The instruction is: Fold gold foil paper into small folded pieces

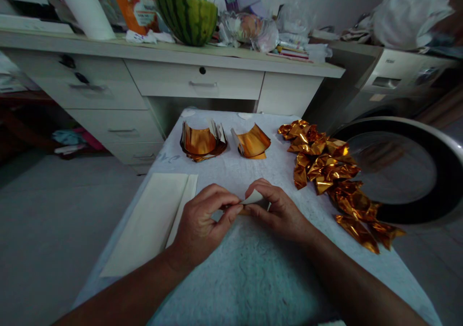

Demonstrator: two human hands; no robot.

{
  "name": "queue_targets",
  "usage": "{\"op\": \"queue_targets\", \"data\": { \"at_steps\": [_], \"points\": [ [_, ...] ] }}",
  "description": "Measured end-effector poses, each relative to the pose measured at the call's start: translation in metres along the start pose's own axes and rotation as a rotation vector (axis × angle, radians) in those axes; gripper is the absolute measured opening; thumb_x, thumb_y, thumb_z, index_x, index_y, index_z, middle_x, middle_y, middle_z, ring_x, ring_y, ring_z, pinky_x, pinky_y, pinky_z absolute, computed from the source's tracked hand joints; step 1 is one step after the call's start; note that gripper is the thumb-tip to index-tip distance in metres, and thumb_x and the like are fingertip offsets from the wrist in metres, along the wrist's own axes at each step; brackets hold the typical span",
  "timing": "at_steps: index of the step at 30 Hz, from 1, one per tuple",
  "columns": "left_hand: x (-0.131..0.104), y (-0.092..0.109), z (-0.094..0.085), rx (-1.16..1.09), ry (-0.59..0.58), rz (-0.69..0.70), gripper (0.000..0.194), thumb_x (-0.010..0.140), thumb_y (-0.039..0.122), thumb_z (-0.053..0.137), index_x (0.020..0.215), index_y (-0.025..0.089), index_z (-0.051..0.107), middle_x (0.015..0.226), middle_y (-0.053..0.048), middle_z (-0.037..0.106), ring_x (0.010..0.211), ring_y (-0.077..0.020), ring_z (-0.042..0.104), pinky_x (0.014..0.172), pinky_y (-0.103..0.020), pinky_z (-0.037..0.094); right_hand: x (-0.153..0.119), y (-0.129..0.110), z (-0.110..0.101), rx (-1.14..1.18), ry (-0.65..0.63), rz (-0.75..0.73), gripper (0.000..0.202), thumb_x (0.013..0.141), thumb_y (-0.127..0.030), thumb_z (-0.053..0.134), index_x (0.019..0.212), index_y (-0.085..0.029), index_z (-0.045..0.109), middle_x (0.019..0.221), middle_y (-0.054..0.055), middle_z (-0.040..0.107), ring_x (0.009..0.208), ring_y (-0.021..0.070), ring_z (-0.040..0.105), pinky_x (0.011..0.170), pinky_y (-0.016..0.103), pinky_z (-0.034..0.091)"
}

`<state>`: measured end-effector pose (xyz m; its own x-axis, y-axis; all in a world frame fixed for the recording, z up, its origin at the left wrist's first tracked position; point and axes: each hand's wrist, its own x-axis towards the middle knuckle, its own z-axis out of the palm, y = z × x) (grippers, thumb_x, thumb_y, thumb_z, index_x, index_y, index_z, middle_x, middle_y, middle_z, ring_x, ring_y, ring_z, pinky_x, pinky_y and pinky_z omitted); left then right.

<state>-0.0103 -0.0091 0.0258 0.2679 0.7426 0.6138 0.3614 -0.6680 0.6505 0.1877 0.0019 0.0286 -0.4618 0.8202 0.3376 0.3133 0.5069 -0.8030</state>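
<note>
Above the covered table's near edge (pixel 253 287), both hands (pixel 240 208) pinch paper (pixel 254 197)

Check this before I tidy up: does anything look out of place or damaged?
The washing machine has its round door open beside the table, close to the crumpled gold foil pieces, which looks awkward. No spill or clear damage shows.

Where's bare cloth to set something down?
The cloth is mostly bare between the forearms, nearer you than left hand and right hand, with a narrower gap before the curled foil stacks. Crowded: right, crumpled foil; left, pale paper; the counter behind.
</note>
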Motion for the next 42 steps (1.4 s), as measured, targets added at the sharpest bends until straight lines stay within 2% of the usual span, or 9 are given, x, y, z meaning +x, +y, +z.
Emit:
{"op": "queue_targets", "data": {
  "at_steps": [7, 13, 17, 22, 26, 31, 35, 39, 42],
  "points": [
    [-0.001, -0.002, -0.002, -0.050, -0.013, -0.065, 0.008, 0.087, 0.012, 0.063, 0.086, 0.019, 0.065, 0.077, 0.002, 0.061, 0.071, -0.0105, 0.060, 0.064, -0.021, 0.047, -0.002, 0.001, -0.004, 0.049, -0.046, 0.164, 0.007, 0.085, -0.021, 0.065, 0.091, -0.020, 0.063, 0.085, 0.001, 0.057, 0.080, 0.0150, 0.053, 0.070, 0.026, 0.041],
    [-0.002, -0.007, 0.001, -0.178, 0.029, -0.353, 0.008, 0.092, 0.024, 0.058, 0.085, 0.020, 0.060, 0.075, 0.003, 0.055, 0.069, -0.0120, 0.054, 0.064, -0.024, 0.043, -0.003, 0.007, -0.012, 0.365, -0.108, 0.386, 0.027, 0.080, -0.028, 0.072, 0.099, -0.018, 0.056, 0.082, -0.003, 0.056, 0.070, 0.0109, 0.051, 0.058, 0.021, 0.041],
    [0.000, -0.013, 0.007, -0.291, 0.042, -0.501, 0.010, 0.092, 0.027, 0.054, 0.085, 0.021, 0.053, 0.075, 0.004, 0.051, 0.069, -0.0118, 0.050, 0.062, -0.024, 0.042, -0.001, 0.010, -0.018, 0.507, -0.045, 0.458, 0.042, 0.077, -0.025, 0.074, 0.108, -0.022, 0.046, 0.081, -0.004, 0.056, 0.060, 0.0081, 0.050, 0.049, 0.018, 0.037],
    [0.002, -0.019, 0.011, -0.208, -0.027, -0.565, 0.012, 0.091, 0.026, 0.052, 0.080, 0.021, 0.048, 0.071, 0.005, 0.047, 0.065, -0.0119, 0.048, 0.059, -0.024, 0.039, 0.001, 0.018, -0.019, 0.613, 0.053, 0.557, 0.059, 0.071, -0.020, 0.074, 0.118, -0.025, 0.038, 0.078, -0.006, 0.058, 0.062, 0.0101, 0.059, 0.054, 0.021, 0.047],
    [0.002, -0.020, 0.010, -0.052, -0.110, -0.550, 0.011, 0.088, 0.024, 0.051, 0.077, 0.021, 0.049, 0.068, 0.005, 0.050, 0.061, -0.0124, 0.049, 0.057, -0.025, 0.037, 0.000, 0.030, -0.015, 0.457, 0.047, 0.593, 0.062, 0.072, -0.017, 0.067, 0.125, -0.025, 0.035, 0.076, -0.007, 0.058, 0.061, 0.0119, 0.061, 0.053, 0.022, 0.047],
    [0.001, -0.022, 0.013, 0.121, -0.221, -0.510, 0.009, 0.085, 0.018, 0.050, 0.077, 0.022, 0.048, 0.067, 0.004, 0.054, 0.063, -0.0148, 0.055, 0.059, -0.027, 0.038, -0.001, 0.039, -0.013, 0.007, 0.063, 0.473, 0.064, 0.073, -0.014, 0.062, 0.131, -0.023, 0.037, 0.068, -0.009, 0.052, 0.056, 0.0101, 0.053, 0.050, 0.020, 0.037],
    [-0.002, -0.024, 0.018, 0.285, -0.281, -0.440, 0.016, 0.081, 0.008, 0.049, 0.089, 0.022, 0.047, 0.070, 0.003, 0.055, 0.068, -0.0175, 0.058, 0.063, -0.029, 0.041, 0.000, 0.034, -0.009, -0.294, 0.051, 0.429, 0.071, 0.072, -0.011, 0.063, 0.137, -0.018, 0.037, 0.065, -0.009, 0.047, 0.058, 0.0116, 0.049, 0.056, 0.023, 0.035],
    [-0.006, -0.026, 0.023, 0.408, -0.285, -0.369, 0.037, 0.078, 0.002, 0.047, 0.110, 0.020, 0.044, 0.072, 0.003, 0.052, 0.072, -0.0200, 0.058, 0.069, -0.032, 0.045, 0.000, 0.029, -0.005, -0.462, 0.154, 0.322, 0.069, 0.072, -0.013, 0.066, 0.136, -0.019, 0.040, 0.095, 0.004, 0.058, 0.082, 0.0200, 0.056, 0.071, 0.033, 0.045],
    [-0.008, -0.027, 0.025, 0.449, -0.291, -0.344, 0.046, 0.077, 0.001, 0.046, 0.119, 0.018, 0.040, 0.077, 0.001, 0.053, 0.074, -0.0209, 0.059, 0.072, -0.034, 0.046, 0.000, 0.020, -0.005, -0.554, 0.228, 0.153, 0.039, 0.079, -0.015, 0.062, 0.118, -0.015, 0.055, 0.106, 0.013, 0.056, 0.096, 0.0258, 0.053, 0.084, 0.041, 0.044]
  ]
}}
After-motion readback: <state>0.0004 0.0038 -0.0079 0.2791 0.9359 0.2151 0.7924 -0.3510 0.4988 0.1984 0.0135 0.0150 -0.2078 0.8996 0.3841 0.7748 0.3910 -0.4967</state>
